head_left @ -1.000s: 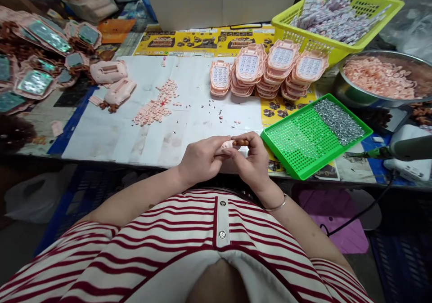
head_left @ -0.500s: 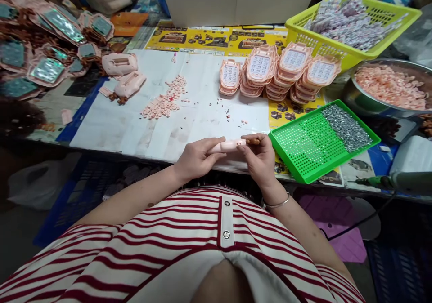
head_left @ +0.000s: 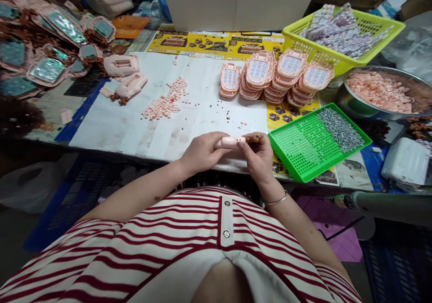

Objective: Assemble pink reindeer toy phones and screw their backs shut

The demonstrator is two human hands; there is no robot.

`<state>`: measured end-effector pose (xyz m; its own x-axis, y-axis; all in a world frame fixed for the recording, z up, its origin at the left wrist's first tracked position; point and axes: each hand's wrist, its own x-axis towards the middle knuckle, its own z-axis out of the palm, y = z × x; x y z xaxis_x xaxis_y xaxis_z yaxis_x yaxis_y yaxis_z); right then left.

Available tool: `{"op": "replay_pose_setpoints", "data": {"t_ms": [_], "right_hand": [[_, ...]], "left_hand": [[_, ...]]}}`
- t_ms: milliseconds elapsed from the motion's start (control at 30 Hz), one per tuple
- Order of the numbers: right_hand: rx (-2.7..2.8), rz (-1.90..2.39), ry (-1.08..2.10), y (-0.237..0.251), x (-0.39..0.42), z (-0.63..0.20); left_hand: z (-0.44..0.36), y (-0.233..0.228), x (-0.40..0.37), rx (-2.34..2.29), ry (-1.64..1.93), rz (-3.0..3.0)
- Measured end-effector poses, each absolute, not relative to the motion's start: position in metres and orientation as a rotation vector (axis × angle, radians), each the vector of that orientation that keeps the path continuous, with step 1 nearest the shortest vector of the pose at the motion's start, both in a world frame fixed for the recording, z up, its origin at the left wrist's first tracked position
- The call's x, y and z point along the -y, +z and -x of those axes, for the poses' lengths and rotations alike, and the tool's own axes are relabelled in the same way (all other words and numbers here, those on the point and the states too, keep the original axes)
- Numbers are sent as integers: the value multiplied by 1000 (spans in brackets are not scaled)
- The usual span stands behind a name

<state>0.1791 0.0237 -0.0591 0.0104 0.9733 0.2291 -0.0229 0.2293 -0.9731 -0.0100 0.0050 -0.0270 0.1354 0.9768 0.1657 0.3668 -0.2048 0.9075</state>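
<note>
Between both hands, just over the table's near edge, is a pink plastic toy phone casing point(head_left: 232, 142) seen edge-on, with small holes near its right end. My left hand point(head_left: 203, 151) is closed around its left end. My right hand point(head_left: 260, 159) pinches the right end, where a brown piece point(head_left: 252, 139) sticks out between thumb and fingers. The hands hide much of the casing. Beyond them, a heap of small pink parts point(head_left: 167, 100) lies on white paper point(head_left: 199, 134), and two pink casings point(head_left: 121, 64) rest farther left.
Stacked keypad halves point(head_left: 259, 71) stand at the back. A green tray point(head_left: 297, 148) of screws point(head_left: 340, 127) sits right, near a steel bowl point(head_left: 351, 103) of pink parts and a yellow basket point(head_left: 300, 49). An electric screwdriver point(head_left: 381, 204) is at lower right. Mirror-faced pieces point(head_left: 47, 69) pile up left.
The casing has levelled slightly, with my left hand moved a little right along it. At the right edge, the screwdriver hangs lower and farther left. The view has shifted slightly.
</note>
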Motion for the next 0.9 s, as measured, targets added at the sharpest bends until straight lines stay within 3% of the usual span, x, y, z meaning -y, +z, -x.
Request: {"op": "replay_pose_setpoints", "data": {"t_ms": [200, 500, 733, 900], "right_hand": [[1538, 952, 1096, -53, -16, -168], [2169, 1040, 484, -27, 0, -146], [2082, 960, 835, -28, 3, -160], [1828, 972, 850, -35, 2, -157]], "left_hand": [[8, -20, -13, -852, 1353, -680], [5, -23, 3, -757, 1207, -627], [12, -16, -5, -743, 1244, -731], [-11, -10, -6, -772, 1252, -624]]}}
